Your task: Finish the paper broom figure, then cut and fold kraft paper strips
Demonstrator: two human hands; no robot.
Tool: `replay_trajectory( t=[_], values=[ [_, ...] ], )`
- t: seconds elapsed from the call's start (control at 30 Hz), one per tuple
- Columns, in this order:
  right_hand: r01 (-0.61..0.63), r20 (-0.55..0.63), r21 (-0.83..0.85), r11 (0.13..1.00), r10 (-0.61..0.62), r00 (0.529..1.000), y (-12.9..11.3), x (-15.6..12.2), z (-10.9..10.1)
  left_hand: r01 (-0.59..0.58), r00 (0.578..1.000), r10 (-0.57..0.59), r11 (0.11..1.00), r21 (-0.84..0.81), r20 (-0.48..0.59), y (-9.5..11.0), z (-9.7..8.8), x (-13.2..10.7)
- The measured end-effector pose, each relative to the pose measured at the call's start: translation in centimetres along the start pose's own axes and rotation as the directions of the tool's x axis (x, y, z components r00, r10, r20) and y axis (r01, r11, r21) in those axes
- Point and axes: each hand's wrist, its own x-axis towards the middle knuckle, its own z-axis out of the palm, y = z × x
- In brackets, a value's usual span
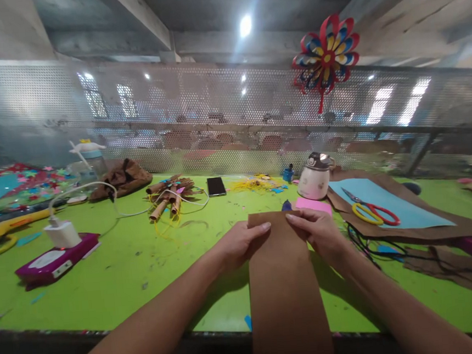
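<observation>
A long strip of brown paper (285, 288) hangs from both hands over the table's front edge. My left hand (242, 242) pinches its upper left side, thumb on top. At the upper right side, my right hand (317, 233) grips the same strip between thumb and fingers. The fingers behind the paper are partly hidden. Just beyond the strip's top edge lie a pink sheet (313, 206) and a small dark blue thing (287, 205).
On the green table (132, 263) stand a white-and-black jug (314, 175) and a purple power strip (57, 261). Scissors (373, 212) rest on blue paper (412, 205) at right. Rolled brown paper tubes (171, 196) and a phone (216, 186) lie farther back.
</observation>
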Motion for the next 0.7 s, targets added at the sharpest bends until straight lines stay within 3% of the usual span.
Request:
replay_trajectory(
  t=[0.33, 0.7],
  values=[
    [-0.014, 0.021, -0.045, 0.999, 0.015, 1.0, 0.32, -0.08, -0.15, -0.024, 0.996, 0.027, 0.999, 0.043, -0.08, 0.15, -0.49, 0.31],
    [0.036, 0.004, -0.122, 0.992, -0.035, 0.999, 0.31, -0.18, -0.17, -0.017, 0.997, 0.02, 0.999, 0.043, -0.08, 0.23, -0.41, 0.31]
  ],
)
